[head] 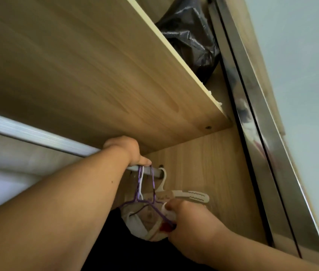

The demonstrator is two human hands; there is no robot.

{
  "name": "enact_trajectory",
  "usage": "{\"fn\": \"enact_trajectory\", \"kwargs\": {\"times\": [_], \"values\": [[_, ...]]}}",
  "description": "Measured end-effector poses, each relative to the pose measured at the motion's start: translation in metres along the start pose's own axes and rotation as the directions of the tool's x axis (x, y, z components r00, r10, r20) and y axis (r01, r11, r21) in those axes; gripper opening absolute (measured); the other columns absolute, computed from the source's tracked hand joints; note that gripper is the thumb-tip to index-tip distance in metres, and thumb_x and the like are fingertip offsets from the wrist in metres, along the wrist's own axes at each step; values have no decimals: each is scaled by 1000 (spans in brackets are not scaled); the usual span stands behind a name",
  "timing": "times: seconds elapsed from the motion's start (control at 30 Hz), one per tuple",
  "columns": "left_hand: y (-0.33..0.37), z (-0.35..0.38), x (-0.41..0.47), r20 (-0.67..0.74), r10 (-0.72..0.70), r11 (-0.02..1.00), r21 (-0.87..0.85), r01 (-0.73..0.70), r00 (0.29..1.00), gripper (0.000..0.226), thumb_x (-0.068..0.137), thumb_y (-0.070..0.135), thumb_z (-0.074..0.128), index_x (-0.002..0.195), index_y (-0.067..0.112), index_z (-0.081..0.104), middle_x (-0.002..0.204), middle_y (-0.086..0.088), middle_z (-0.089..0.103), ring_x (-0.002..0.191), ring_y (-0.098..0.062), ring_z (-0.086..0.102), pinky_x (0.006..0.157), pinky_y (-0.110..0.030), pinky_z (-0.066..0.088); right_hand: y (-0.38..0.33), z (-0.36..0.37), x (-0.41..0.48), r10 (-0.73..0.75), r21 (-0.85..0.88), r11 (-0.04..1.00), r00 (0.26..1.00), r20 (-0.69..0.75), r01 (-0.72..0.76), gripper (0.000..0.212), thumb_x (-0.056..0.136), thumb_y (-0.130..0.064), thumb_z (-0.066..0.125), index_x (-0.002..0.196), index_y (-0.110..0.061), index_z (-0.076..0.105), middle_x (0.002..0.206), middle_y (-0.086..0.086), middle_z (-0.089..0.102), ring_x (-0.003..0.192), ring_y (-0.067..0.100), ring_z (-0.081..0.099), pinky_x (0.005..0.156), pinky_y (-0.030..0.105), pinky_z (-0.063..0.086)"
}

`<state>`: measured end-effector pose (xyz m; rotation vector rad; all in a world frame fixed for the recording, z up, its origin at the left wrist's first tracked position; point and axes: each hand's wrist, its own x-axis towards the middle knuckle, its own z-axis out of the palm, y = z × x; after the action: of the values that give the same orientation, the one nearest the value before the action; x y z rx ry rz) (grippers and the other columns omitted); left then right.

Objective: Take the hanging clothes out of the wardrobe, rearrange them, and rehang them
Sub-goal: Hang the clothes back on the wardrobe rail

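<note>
I look up into the wardrobe from below. A metal hanging rail point(155, 171) runs under the wooden shelf point(96, 75). Two purple wire hangers point(147, 200) and a white plastic hanger point(191, 196) hook over the rail near the side panel. My left hand point(127, 149) is up at the rail, fingers closed around the hooks of the purple hangers. My right hand point(191, 223) grips the lower arm of a purple hanger together with a pale garment point(145, 222) that hangs on it. Dark clothing point(127, 251) fills the space below.
A black plastic bag point(189, 36) lies on top of the shelf. The wardrobe's wooden side panel point(213, 173) stands right behind the hangers. A shiny metal sliding-door track point(256, 133) runs along the right, with a pale wall point(301, 55) beyond it.
</note>
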<state>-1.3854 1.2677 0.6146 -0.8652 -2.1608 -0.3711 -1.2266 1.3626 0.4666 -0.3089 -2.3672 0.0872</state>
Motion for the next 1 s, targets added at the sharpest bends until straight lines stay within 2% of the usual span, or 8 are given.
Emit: {"fn": "enact_trajectory", "kwargs": {"times": [0.13, 0.27, 0.37, 0.47, 0.57, 0.67, 0.77, 1.0], "values": [[2, 1, 0, 65, 194, 980, -59, -190, 979, 52, 79, 67, 58, 92, 17, 69, 91, -1, 65, 85, -19, 59, 66, -27, 45, 7, -3, -2, 43, 74, 996, 999, 23, -45, 50, 76, -45, 69, 123, -34, 55, 95, -18, 59, 93, 0, 53, 76, 10, 38], [2, 1, -1, 48, 265, 961, -90, -260, 963, 42, 81, 57, 63, 88, 17, 73, 82, 0, 65, 78, -17, 59, 53, -23, 36, 3, -4, -1, 0, 96, 995, 1000, -4, 0, 27, 99, -35, 43, 109, -21, 63, 108, -4, 65, 100, 13, 58, 72, 8, 37], [1, 1, -3, 37, 276, 960, -62, -274, 960, 43, 79, 59, 64, 87, 19, 73, 82, 0, 67, 77, -15, 59, 57, -26, 39, 1, -4, -1, 61, 44, 997, 998, 8, -61, 30, 98, -26, 44, 125, -19, 56, 122, 1, 60, 115, 14, 54, 77, 8, 33], [-2, -3, -10, 79, 276, 960, 19, -278, 958, 47, 81, 62, 60, 92, 18, 71, 81, -1, 67, 77, -17, 60, 62, -29, 41, 2, -2, -1, 143, 53, 988, 989, 24, -144, 40, 94, -31, 52, 133, -24, 50, 130, 0, 56, 118, 14, 53, 85, 13, 36], [-5, -7, -18, 116, 256, 960, 87, -266, 960, 43, 85, 57, 59, 97, 16, 68, 68, 3, 58, 64, -14, 54, 55, -26, 37, -2, -1, -4, 143, 18, 989, 988, 56, -144, 46, 91, -40, 55, 134, -26, 49, 132, -3, 55, 119, 12, 52, 88, 13, 36], [-9, -12, -26, 120, 226, 964, 115, -239, 967, 44, 86, 55, 57, 95, 13, 68, 82, -4, 65, 73, -20, 57, 60, -29, 39, -6, -1, -7, 170, -28, 985, 980, 107, -168, 65, 85, -51, 58, 143, -29, 38, 142, -4, 46, 128, 13, 45, 98, 16, 32], [-15, -19, -33, 141, 193, 967, 139, -212, 971, 43, 88, 52, 56, 96, 12, 69, 93, -8, 70, 75, -21, 58, 62, -28, 40, -12, -4, -11, 196, -77, 980, 962, 192, -184, 71, 84, -53, 57, 146, -29, 30, 146, -1, 41, 131, 17, 42, 94, 18, 31], [-33, -28, -51, 34, 159, 956, 245, -163, 987, 36, 83, 52, 56, 89, 19, 67, 77, -1, 61, 72, -20, 57, 58, -28, 40, -9, -7, -20, 251, -2, 967, 948, 193, -256, 95, 72, -60, 67, 149, -33, 18, 143, -1, 42, 126, 19, 45, 95, 26, 37]]}}
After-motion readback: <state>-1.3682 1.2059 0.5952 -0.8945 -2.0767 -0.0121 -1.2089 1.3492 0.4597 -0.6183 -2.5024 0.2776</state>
